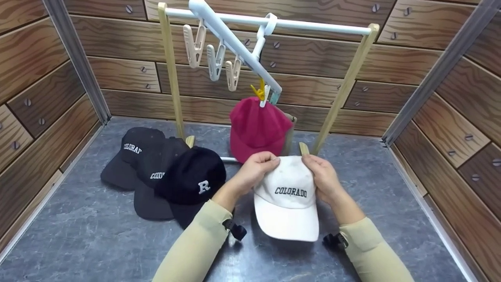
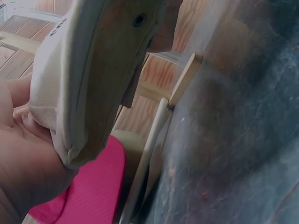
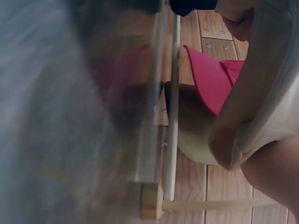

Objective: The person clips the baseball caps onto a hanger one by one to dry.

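Both hands hold a white baseball cap [image 1: 287, 211] lettered COLORADO, its brim pointing down toward me. My left hand [image 1: 254, 170] pinches the crown's upper left edge between thumb and fingers. On the upper right edge, my right hand [image 1: 324, 176] grips the cap the same way. The left wrist view shows the cap's open underside and sweatband [image 2: 93, 107] beside the palm. Just behind the white cap hangs a magenta cap [image 1: 256, 125], clipped by pegs to a pale blue hanger bar [image 1: 238, 49]. A khaki cap [image 3: 198, 140] hangs behind the magenta one, mostly hidden in the head view.
Three dark caps overlap on the table at left: a navy one [image 1: 195, 176] with an R, a charcoal one [image 1: 150, 199] and another dark one [image 1: 121, 168]. Several clothespins [image 1: 215, 62] dangle from the hanger's left part. The rack's wooden posts [image 1: 346, 90] flank the hanger.
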